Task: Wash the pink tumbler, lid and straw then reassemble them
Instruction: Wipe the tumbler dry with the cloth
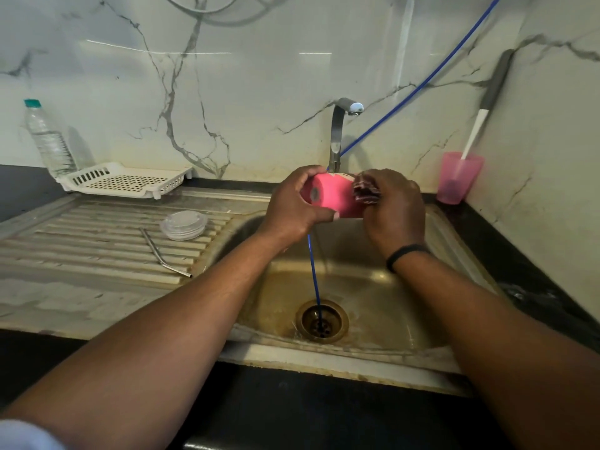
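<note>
Above the sink, my left hand (293, 203) grips the pink tumbler (331, 193), which lies on its side with its base toward the left. My right hand (394, 206) holds a reddish scrubber (366, 189) against the tumbler's open right end. The clear lid (183, 224) rests on the steel drainboard (81, 241) to the left. A bent metal straw (162, 253) lies on the drainboard in front of the lid.
The steel sink basin (363, 293) has a drain (321, 320) with a blue hose (314, 271) running into it. The tap (339, 131) stands behind. A white rack (126, 180) and water bottle (48, 138) sit at the back left, a pink cup (457, 177) with a brush at the right.
</note>
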